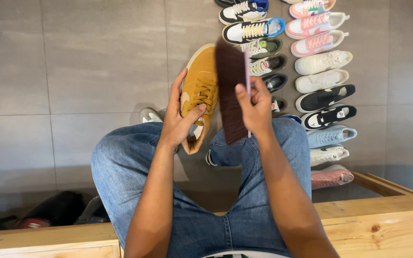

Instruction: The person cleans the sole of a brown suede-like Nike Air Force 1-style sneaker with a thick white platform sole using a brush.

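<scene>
While left hand (pixel 175 122) grips tan suede sneaker (pixel 199 91) | right hand (pixel 254 107) holds bristly brown brush (pixel 230 91)

Both bare forearms reach forward from the bottom edge over the raised knees. The left hand (pixel 180 117) curls closed around a shoe, thumb across the side and fingers behind it. The right hand (pixel 254 107) is clenched on a brush, thumb upright along it.

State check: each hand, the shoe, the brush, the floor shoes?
Left hand: gripping the mustard sneaker, thumb across its side.
Mustard sneaker: held up, laced, toe pointing away.
Right hand: gripping the brush.
Brush: dark bristles beside the sneaker, contact unclear.
Rows of sneakers: lined up on the floor, untouched.
</scene>
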